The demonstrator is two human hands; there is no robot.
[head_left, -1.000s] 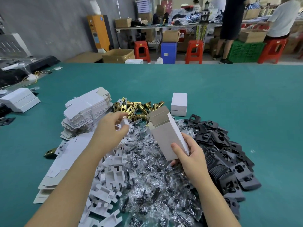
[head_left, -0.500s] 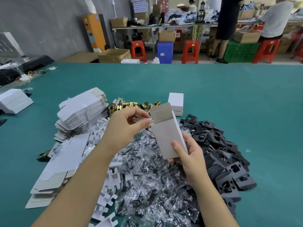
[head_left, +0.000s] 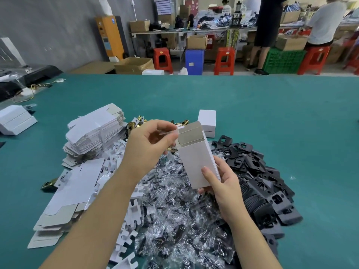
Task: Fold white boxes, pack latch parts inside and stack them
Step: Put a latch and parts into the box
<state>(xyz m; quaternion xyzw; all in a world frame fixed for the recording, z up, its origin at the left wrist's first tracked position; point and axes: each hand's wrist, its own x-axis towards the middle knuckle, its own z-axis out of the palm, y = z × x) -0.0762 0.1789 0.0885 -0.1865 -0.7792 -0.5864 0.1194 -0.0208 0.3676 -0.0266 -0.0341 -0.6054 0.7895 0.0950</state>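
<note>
Right hand (head_left: 223,183) grips the open-flapped white box (head_left: 196,162) tilted toward the left hand (head_left: 149,144), which pinches a bagged part (head_left: 167,132) at its mouth for insertion.

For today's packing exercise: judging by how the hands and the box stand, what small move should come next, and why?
Probably slide the small piece pinched in the left hand down into the box. The right hand holds the box tilted, its top flap stands open, and the piece is already at the opening.
</note>
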